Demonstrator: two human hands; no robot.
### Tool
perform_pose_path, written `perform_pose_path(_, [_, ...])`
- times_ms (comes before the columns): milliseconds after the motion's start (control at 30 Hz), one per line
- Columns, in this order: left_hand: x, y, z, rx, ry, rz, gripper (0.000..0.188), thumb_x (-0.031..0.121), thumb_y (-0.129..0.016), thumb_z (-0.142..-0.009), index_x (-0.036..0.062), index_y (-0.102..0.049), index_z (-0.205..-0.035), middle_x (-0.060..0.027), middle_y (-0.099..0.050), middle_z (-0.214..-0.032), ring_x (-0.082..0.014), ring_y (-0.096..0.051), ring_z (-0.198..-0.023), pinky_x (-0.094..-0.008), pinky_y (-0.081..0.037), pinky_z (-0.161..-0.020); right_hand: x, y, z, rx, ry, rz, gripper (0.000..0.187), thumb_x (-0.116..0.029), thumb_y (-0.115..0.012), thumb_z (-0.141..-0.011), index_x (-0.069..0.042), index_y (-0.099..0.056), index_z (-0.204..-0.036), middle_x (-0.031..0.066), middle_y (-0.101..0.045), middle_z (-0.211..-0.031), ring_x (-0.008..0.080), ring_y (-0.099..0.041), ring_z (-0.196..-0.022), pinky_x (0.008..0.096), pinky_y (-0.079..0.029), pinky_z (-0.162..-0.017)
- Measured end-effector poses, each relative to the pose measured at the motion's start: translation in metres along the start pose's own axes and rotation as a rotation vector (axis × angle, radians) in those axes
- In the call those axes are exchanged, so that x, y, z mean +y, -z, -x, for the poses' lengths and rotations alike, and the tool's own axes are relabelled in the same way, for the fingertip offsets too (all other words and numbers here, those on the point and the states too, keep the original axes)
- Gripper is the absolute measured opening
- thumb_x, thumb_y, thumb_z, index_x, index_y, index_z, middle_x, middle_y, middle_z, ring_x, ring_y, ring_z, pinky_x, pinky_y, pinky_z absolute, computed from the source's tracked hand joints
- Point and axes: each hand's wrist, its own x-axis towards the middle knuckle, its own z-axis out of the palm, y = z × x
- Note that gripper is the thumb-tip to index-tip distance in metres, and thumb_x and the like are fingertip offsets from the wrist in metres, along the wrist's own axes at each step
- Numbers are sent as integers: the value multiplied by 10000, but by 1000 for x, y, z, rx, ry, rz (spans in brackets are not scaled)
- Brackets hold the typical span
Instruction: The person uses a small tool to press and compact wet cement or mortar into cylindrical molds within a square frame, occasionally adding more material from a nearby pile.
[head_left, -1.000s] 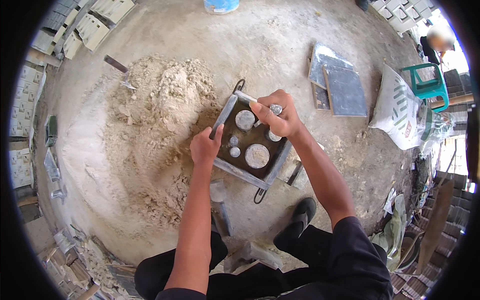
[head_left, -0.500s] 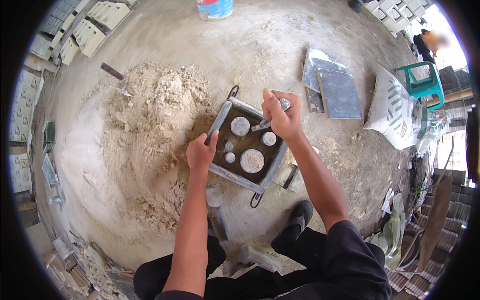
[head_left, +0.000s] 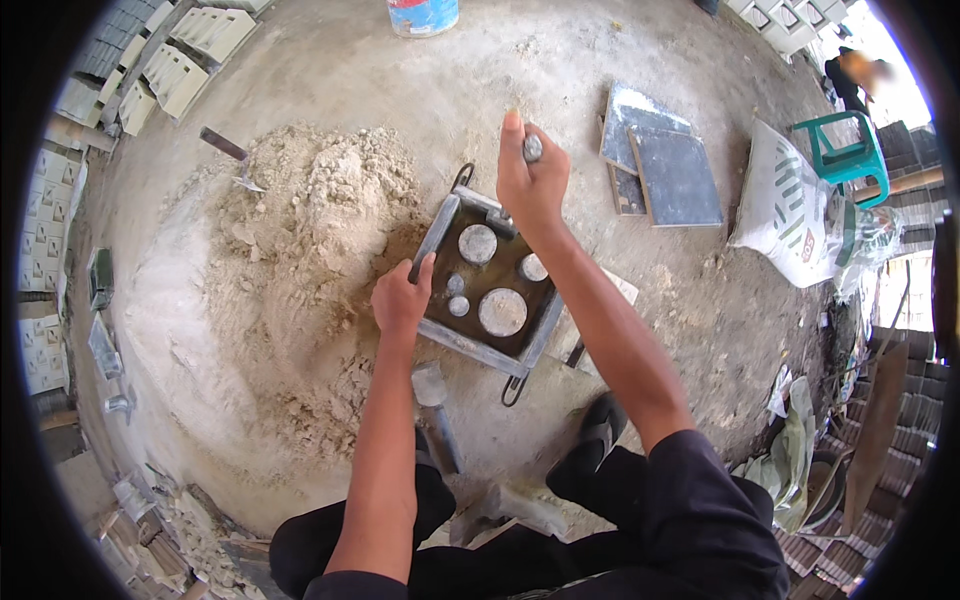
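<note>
A square grey mould point(head_left: 468, 347) with raised walls and wire loop handles lies on the ground in front of me. On its dark, wet-looking floor stand several round discs, among them a large disc point(head_left: 503, 313) at the near side and another disc point(head_left: 477, 244) farther back. My left hand point(head_left: 402, 299) is closed over the mould's left wall, thumb on the inner side. My right hand point(head_left: 532, 185) is closed in a fist round a short tool with a grey round-ended handle point(head_left: 533, 149). The tool's flat lower end reaches the mould's far inner corner; its kind is unclear.
A heap of pale sandy material point(head_left: 320, 210) lies at the left, with a hammer-like tool point(head_left: 225, 145) stuck in it. A mallet point(head_left: 435, 405) lies by my feet. Dark flat plates point(head_left: 676, 178), a white sack point(head_left: 778, 210) and a green stool point(head_left: 845, 160) are at the right.
My right hand has moved away from me and slightly left, bringing the tool from the mould's middle to its far wall. The left hand keeps its hold on the wall.
</note>
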Motion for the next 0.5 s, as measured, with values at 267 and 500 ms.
perform_pose_path(267, [5, -2, -2, -5, -5, 5, 553, 567, -544, -889, 55, -621, -697, -203, -637, -691, -414, -625, -690, -503, -493, -608, -10, -27, -7, -44, 76, -16, 492, -289, -584, -965, -15, -468, -573, 79, -329, -446, 117, -282, -429, 344, -274, -405])
perform_pose_path(500, [0, -7, 1, 54, -32, 33, 559, 570, -536, -891, 53, -620, -698, -204, -644, -702, -412, -629, -693, -504, -494, -616, -13, -34, -23, -184, -14, -9, 499, -323, -587, -967, -8, -476, -596, 66, -340, -452, 98, -290, -469, 333, -284, -414])
